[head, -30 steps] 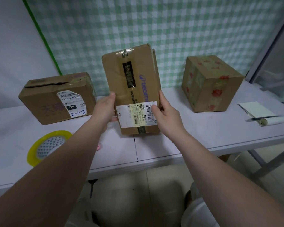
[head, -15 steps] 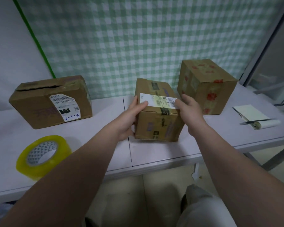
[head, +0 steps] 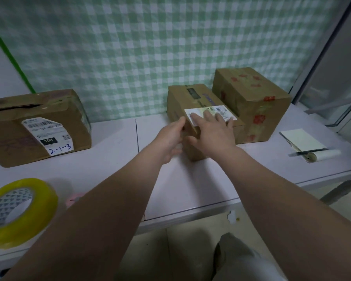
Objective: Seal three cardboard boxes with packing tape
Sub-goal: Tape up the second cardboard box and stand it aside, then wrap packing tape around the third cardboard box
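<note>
Head view: middle box (head: 193, 102) on table (head: 114, 151), just beside right box (head: 249, 98). Left hand (head: 170, 138) cups its near-left corner, thumb at top edge. Right hand (head: 211, 130) lies flat on top label, fingers spread. Box likely light, with stiff cardboard walls; best held by opposite sides. Tape roll (head: 18, 209) near-left on table, untouched.

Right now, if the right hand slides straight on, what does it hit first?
Probably the red-marked box: the right hand lies flat on the middle box, fingers aimed at its side. Depth is unclear.
</note>
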{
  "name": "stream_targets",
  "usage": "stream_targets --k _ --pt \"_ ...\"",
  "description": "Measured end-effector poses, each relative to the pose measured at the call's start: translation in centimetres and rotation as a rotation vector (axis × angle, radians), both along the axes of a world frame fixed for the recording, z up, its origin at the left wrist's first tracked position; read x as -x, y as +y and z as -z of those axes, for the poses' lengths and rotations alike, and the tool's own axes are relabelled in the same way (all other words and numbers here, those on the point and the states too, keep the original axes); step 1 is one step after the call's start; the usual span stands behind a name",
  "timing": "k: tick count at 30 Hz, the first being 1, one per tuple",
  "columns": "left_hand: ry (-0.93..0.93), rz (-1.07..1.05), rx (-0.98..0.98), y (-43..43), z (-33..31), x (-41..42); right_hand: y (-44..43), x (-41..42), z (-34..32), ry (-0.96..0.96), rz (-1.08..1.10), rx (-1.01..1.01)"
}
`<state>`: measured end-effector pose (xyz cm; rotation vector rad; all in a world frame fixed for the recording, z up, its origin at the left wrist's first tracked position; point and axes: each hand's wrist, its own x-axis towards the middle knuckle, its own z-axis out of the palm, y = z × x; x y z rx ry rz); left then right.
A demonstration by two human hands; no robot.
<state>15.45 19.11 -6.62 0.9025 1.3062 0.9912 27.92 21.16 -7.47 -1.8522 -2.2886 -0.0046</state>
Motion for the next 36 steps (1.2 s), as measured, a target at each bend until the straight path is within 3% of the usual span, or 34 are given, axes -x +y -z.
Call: stream_targets --k 5,10,12,15,19,23,29,32,36 --pt "0.156 -0.022 -0.006 0.2 0.1 1.4 2.1 0.3 0.3 0.002 0.120 -0.121" --pt "0.264 -0.082 -0.075 -1.2 -0.2 4.8 2.7 1.4 0.2 -0.069 0.197 -0.089" --pt "0.335 -0.128 -0.145 -2.2 -0.3 6.8 2.0 2.7 0.4 -0.046 0.156 -0.204" --pt "0.485 -0.207 -0.229 -4.1 -0.3 10.6 -0.4 6.3 0.6 0.189 -0.068 -0.323" --pt "0.896 -0.270 -0.221 -8.0 -0.3 16.5 -4.5 12.4 1.2 0.324 -0.341 0.051" --pt "1.189 -0.149 -0.023 -11.8 0.9 21.3 -8.2 17.5 3.3 0.311 -0.503 0.359" --pt "1.499 0.236 0.079 -15.1 2.4 23.6 -11.2 22.4 6.7 0.245 -0.522 0.419" --pt "1.676 0.264 0.001 -15.5 3.9 24.1 -11.9 23.3 7.3 0.271 -0.482 0.378" --pt "1.655 0.189 0.053 -15.7 4.6 24.1 -12.1 23.2 7.0 0.290 -0.401 0.368"
